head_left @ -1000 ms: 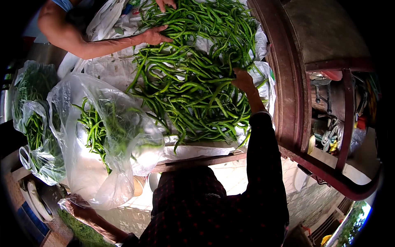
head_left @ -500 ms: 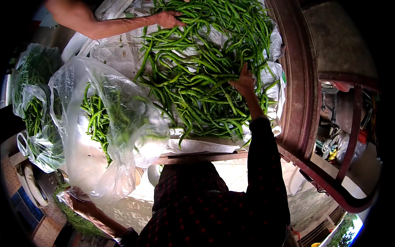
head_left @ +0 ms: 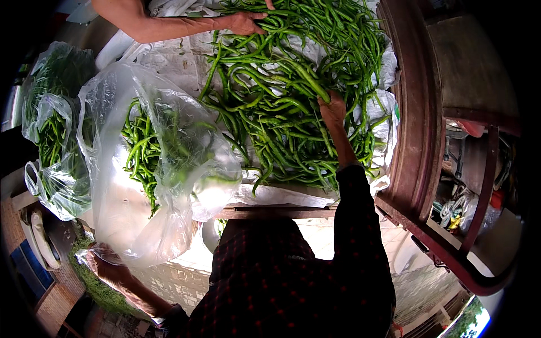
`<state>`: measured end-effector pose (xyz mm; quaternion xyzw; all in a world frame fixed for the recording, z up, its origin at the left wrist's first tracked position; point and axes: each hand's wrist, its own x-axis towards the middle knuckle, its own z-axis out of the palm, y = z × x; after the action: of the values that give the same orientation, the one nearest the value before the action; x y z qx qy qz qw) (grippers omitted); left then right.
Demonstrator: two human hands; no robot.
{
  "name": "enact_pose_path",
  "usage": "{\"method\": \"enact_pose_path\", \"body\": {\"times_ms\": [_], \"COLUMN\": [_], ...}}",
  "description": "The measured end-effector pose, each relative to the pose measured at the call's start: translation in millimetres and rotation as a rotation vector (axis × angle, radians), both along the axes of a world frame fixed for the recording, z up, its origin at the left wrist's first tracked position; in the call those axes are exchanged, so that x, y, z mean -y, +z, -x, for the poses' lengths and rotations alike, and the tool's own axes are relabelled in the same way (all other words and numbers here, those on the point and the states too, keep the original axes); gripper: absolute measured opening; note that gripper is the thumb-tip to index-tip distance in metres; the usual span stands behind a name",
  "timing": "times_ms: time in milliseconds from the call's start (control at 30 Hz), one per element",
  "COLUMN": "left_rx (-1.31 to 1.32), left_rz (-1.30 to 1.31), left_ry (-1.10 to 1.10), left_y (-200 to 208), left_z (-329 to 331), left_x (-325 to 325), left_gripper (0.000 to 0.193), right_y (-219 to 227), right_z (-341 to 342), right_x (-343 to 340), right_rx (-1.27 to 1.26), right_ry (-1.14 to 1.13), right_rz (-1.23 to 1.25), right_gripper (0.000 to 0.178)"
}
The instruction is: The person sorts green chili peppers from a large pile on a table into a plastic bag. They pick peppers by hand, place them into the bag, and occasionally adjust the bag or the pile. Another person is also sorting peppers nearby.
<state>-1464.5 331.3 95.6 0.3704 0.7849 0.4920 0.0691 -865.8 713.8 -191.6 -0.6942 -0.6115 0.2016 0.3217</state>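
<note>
Long green chili peppers lie in a wide, tangled heap on a white woven sheet. Over the heap's right side, my right hand is closed around a few peppers that stick out toward the far left. At the lower left, my left hand grips the edge of a large clear plastic bag, its fingers partly hidden by the film. Inside that bag rests a bunch of green peppers, seen through its open side and the hazy plastic.
Another person's hand reaches into the heap from the far left. Filled clear bags of peppers stand at the left. A brown metal rail runs along the right, with a dark red frame beyond it.
My right hand has closed on some peppers and shifted slightly left across the heap. My left hand still grips the bag. The whole view has shifted a little.
</note>
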Motion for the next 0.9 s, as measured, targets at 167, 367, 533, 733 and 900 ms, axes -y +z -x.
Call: {"method": "enact_pose_path", "body": {"times_ms": [167, 367, 533, 733, 900], "left_rx": [0.763, 0.865, 1.332, 0.781, 0.773], "left_rz": [-0.470, -0.568, -0.834, -0.827, -0.868], "left_ry": [0.011, -0.160, -0.458, -0.302, -0.264], "left_y": [13, 12, 17, 29, 16], "left_z": [-25, -24, -20, 3, 4], "left_x": [-18, -32, -47, -34, -31], "left_gripper": [0.019, 0.020, 0.020, 0.024, 0.025], "right_y": [67, 256, 288, 201, 205], "right_z": [9, 114, 281, 351, 236], "right_x": [-11, 4, 59, 150, 137], "right_rx": [-0.718, -1.395, -1.732, -0.608, -1.131], "right_ry": [0.022, 0.204, 0.455, 1.043, 0.380], "right_rz": [-0.263, -0.289, -0.011, 0.755, 0.381], "right_gripper": [0.014, 0.023, 0.024, 0.043, 0.027]}}
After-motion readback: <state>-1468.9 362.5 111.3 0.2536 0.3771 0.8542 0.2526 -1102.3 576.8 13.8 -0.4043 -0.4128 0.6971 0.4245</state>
